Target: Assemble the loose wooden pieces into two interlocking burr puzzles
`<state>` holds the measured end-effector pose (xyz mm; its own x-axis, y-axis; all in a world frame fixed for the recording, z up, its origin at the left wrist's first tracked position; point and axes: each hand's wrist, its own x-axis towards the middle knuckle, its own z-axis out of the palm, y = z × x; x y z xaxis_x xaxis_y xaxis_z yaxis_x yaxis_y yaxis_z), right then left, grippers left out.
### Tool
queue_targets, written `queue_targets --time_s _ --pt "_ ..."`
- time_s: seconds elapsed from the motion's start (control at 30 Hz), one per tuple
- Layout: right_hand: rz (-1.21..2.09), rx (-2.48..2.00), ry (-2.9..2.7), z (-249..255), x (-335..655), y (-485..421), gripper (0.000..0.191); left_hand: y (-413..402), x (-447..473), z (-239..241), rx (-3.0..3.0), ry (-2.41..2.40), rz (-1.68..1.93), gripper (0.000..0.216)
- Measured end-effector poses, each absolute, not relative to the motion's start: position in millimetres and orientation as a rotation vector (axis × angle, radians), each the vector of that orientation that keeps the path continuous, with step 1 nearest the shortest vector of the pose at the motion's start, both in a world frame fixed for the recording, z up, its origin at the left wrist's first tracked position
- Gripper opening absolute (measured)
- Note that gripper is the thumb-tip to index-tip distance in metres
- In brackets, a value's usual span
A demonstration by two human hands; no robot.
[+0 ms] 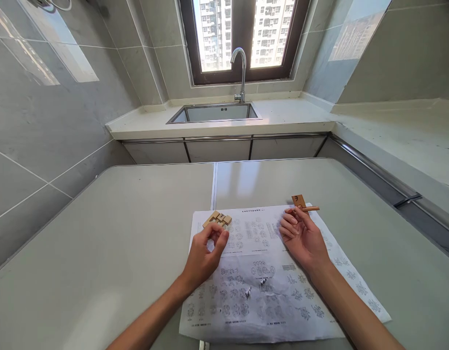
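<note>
On the printed paper sheet [242, 265], a small cluster of light wooden blocks [221, 218] lies near the upper left; one block bears a dark mark. My left hand [206, 253] is just in front of these blocks, fingers curled and thumb close to the index finger. Whatever those fingertips touch is hidden. Palm turned up, my right hand [306, 240] pinches a short wooden stick [311, 208] that points to the right. Behind that hand, at the sheet's top edge, a brown wooden tile [298, 200] with a dark marking shows partly.
Two small dark-and-white bits [248, 292] rest on the creased sheet. The pale tabletop [100, 253] has a seam down its middle. Beyond it are a counter [282, 109] with a sink [220, 113], a curved faucet [242, 73] and a window. Tiled walls stand on both sides.
</note>
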<state>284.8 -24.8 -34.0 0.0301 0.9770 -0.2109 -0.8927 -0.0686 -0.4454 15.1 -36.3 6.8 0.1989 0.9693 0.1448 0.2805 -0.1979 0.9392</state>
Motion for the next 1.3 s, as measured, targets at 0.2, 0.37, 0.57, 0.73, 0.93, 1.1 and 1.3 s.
queue_targets --time_s 0.2,0.37,0.57,0.73,0.93,1.1,1.3 --pt "1.587 -0.621 -0.252 -31.3 276.2 -27.5 0.023 -27.7 14.5 -2.3 1.913 1.418 1.11 0.011" --pt "1.581 -0.679 -0.332 -34.1 276.4 -26.4 0.028 -24.8 11.2 -13.9 1.978 1.486 0.992 0.041" --pt "1.565 -0.717 -0.364 -32.8 275.2 -26.4 0.028 -25.5 7.9 -26.1 2.118 1.423 0.776 0.062" --pt "1.568 -0.721 -0.377 -30.9 273.4 -27.2 0.028 -28.9 9.7 -29.4 2.182 1.358 0.748 0.063" --pt "1.572 -0.738 -0.442 -32.9 272.9 -27.3 0.031 -32.3 12.7 -27.6 2.269 1.288 0.756 0.057" --pt "1.567 -0.788 -0.503 -32.3 272.9 -28.9 0.031 -34.8 16.3 -24.4 2.315 1.238 0.751 0.053" --pt "1.551 -0.85 -0.621 -31.3 270.4 -30.1 0.029 -35.3 17.1 -21.9 2.352 1.159 0.737 0.058"
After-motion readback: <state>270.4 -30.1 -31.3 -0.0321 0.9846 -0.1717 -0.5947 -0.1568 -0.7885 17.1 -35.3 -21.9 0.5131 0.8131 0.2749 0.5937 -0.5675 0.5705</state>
